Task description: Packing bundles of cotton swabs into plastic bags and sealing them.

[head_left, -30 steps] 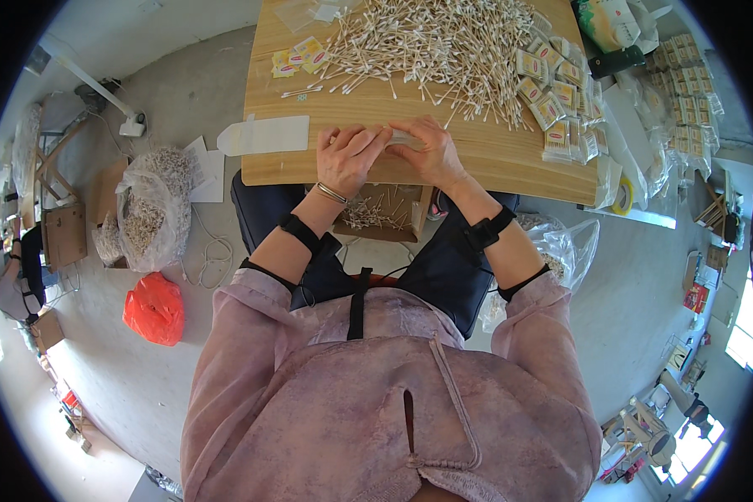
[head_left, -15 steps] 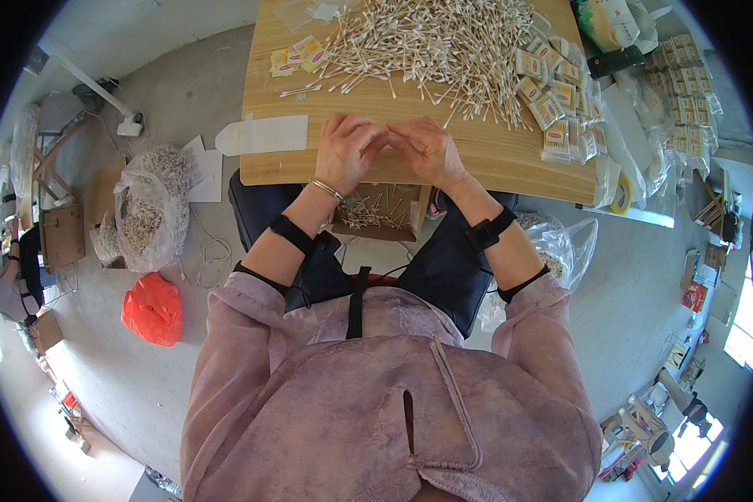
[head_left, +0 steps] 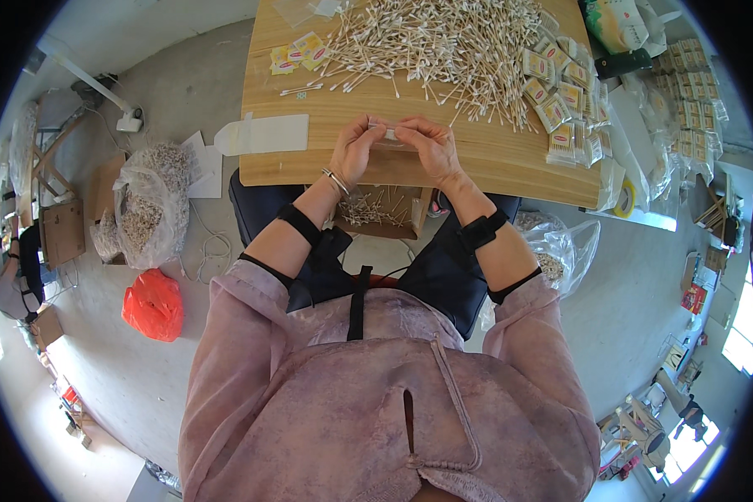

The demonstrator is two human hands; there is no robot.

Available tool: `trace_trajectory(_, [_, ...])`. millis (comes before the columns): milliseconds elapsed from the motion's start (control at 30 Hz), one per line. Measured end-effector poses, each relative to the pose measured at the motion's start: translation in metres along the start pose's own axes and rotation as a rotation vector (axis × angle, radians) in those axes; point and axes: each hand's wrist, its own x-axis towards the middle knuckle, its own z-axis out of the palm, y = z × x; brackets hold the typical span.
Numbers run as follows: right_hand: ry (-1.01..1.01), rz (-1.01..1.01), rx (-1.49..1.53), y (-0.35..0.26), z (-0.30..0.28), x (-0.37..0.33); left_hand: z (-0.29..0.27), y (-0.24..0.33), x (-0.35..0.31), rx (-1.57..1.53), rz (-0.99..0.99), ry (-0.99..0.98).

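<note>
Over the near edge of the wooden table, my left hand (head_left: 356, 151) and my right hand (head_left: 431, 146) meet with fingers closed. Between their fingertips they hold a small whitish piece (head_left: 391, 135), mostly covered, so its kind cannot be made out. Beyond them spreads a big loose heap of cotton swabs (head_left: 435, 50) with wooden sticks. Several small packs of swabs (head_left: 565, 96) lie at the heap's right side. Yellow-and-white printed cards (head_left: 299, 53) lie to its left. Nearer my left hand is a flat white strip (head_left: 268, 134).
Under the table edge sits an open box with swabs (head_left: 380, 219). Swab-filled clear bags stand on the floor at left (head_left: 152, 205) and right (head_left: 552, 251). A red plastic bag (head_left: 152, 305) lies left. Tape (head_left: 623, 199) and stacked packs (head_left: 690, 109) are at right.
My two hands have turned inward and the whitish piece now shows between the fingertips. My left hand has shifted slightly right.
</note>
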Motion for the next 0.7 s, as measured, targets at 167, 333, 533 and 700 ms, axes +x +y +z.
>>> trace_trajectory(167, [0.016, 0.003, 0.069, -0.001, 0.001, 0.001, 0.000, -0.010, 0.004, -0.270, 0.013, -0.006])
trace_trajectory(333, [0.017, -0.055, 0.108, -0.001, 0.003, -0.002, 0.005, -0.001, -0.003, -0.318, 0.045, -0.034])
trace_trajectory(533, [-0.074, -0.009, 0.089, -0.002, -0.009, -0.002, 0.009, -0.001, -0.007, -0.094, 0.023, 0.064])
trace_trajectory(700, [-0.078, 0.030, 0.078, -0.009, -0.007, -0.005, 0.005, 0.001, -0.007, -0.049, 0.031, 0.016])
